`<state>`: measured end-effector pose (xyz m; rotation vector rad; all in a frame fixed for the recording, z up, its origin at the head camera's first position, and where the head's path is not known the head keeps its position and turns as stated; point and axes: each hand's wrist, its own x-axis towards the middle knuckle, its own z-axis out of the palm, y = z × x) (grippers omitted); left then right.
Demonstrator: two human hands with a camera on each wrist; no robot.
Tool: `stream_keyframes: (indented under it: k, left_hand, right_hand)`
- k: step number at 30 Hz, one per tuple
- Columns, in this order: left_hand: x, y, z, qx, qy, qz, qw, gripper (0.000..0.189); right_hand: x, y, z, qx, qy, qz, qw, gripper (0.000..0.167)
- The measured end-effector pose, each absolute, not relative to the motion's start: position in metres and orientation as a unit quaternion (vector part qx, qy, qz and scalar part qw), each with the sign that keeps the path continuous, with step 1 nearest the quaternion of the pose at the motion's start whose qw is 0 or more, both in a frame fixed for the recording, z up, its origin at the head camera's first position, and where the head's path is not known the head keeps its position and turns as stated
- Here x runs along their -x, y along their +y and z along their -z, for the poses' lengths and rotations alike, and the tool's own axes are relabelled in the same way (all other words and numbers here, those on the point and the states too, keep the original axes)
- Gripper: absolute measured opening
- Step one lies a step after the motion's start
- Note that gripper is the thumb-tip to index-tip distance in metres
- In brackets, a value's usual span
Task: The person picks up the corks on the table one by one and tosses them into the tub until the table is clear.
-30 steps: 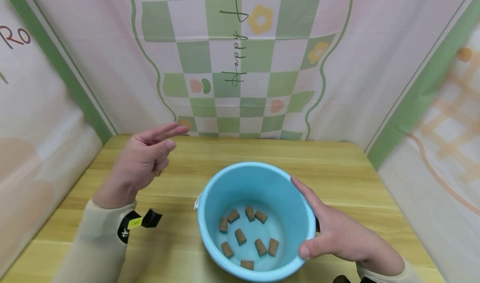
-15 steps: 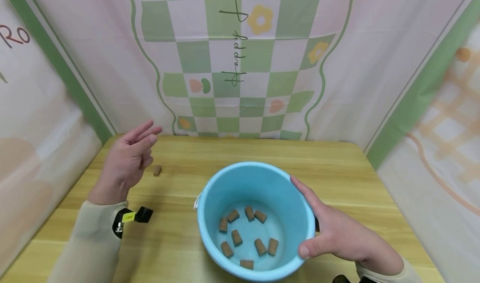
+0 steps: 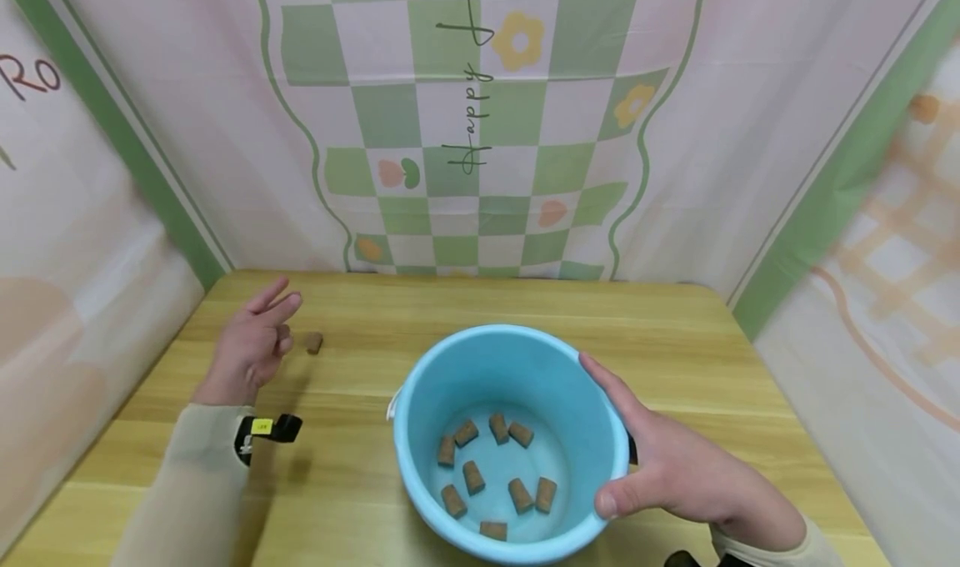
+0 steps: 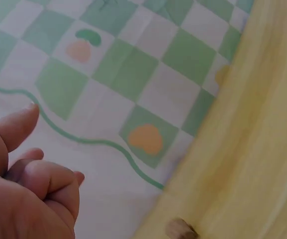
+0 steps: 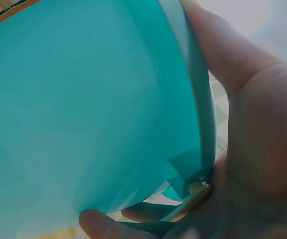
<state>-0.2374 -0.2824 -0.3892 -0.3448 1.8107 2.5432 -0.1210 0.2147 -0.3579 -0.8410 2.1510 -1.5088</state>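
My right hand (image 3: 667,467) grips the right side of a light blue bucket (image 3: 420,383), thumb at the rim and fingers spread along the outer wall. In the right wrist view, fingertips (image 5: 101,224) lie against the bucket's outside. Several small brown corks, one of them a cork (image 3: 473,476) near the middle, lie scattered on its floor. My left hand (image 3: 251,342) hovers over the left of the table, holding nothing, with index finger and thumb extended and the other fingers curled. Just right of it, a single cork (image 3: 314,343) lies on the wood.
The wooden table (image 3: 652,325) ends at a hanging cloth (image 3: 465,108) with green and white checks. Cloth side walls stand left and right. A white handle end (image 3: 393,404) shows on the bucket's left side.
My left hand has moved left and lower, and the cork on the table has come into view beside it. One cork inside the bucket has shifted slightly left. The right hand keeps its hold.
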Motion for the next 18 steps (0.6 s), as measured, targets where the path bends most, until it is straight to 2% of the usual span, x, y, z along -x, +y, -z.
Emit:
stream_keyframes:
  k: [8, 18]
  left_hand:
    - [0.247, -0.291, 0.417, 0.205, 0.6, -0.773, 0.031, 0.07]
    - [0.25, -0.29, 0.443, 0.27, 0.601, -0.747, 0.085, 0.07]
  right_hand:
    - [0.121, 0.215, 0.359, 0.301, 0.768, 0.532, 0.19, 0.123]
    - [0.121, 0.215, 0.357, 0.309, 0.774, 0.523, 0.178, 0.124]
